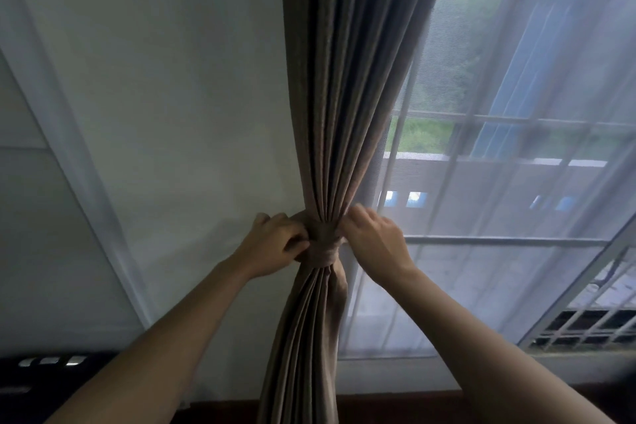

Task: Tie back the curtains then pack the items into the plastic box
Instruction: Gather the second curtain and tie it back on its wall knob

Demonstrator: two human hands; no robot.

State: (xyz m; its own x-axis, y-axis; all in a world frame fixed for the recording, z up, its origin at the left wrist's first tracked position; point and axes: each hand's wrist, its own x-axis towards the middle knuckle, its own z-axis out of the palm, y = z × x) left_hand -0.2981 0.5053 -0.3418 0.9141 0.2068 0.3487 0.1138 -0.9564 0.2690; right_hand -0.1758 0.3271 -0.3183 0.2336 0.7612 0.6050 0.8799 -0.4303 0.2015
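Fingers (295,239) of left hand (275,246) pinch tie (321,248) at its left | right hand (375,241) curled at its right, grasp unclear | curtain (344,79) vertical

The brown curtain (344,79) hangs in deep upright pleats from 12 o'clock down to 6 o'clock. A little below the middle it is drawn into a narrow waist by a band (321,248) of the same brown cloth wrapped round it. Above the band the folds fan out wide; below it they fall loose and fuller. The left hand (275,244) pinches the band at its 9 o'clock side, and the right hand (375,241) touches the gathered folds at 3 o'clock.
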